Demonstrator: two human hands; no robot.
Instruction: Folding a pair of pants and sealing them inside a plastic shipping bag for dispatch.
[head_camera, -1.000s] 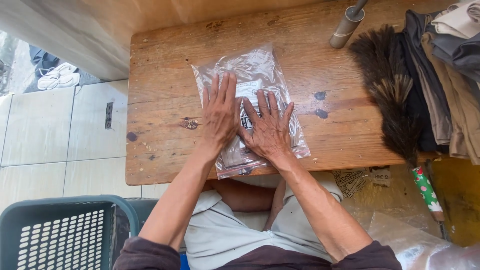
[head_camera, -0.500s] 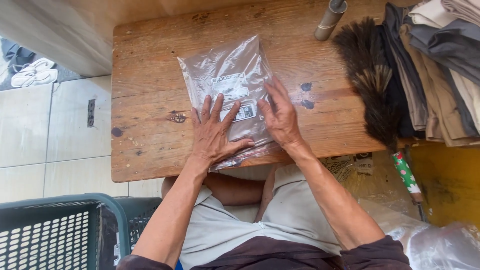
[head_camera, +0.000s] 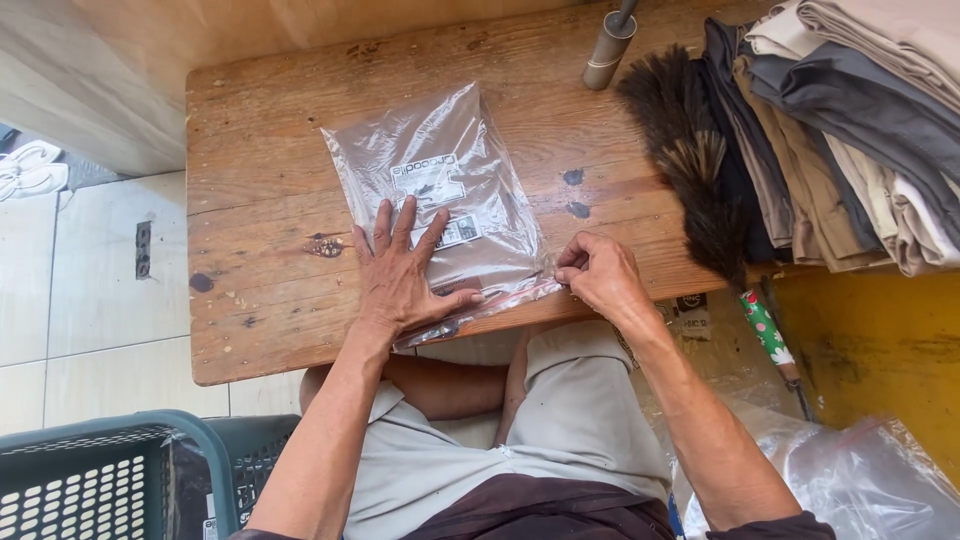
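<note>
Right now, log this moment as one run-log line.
left hand: flat on clear bag | right hand: pinching bag's zip edge | bag: on wooden table

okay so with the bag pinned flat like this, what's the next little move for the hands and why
Probably slide the right hand leftward along the red zip strip, pressing it shut. Its fingertips pinch the clear bag at the strip's right corner, the left hand holds the bag flat on the wooden table, and the folded garment is inside.

A worn wooden table (head_camera: 260, 130) stands in daylight on a pale tiled floor (head_camera: 90, 290), with a yellow surface (head_camera: 880, 340) at right and a teal plastic basket (head_camera: 100, 480) below.
</note>
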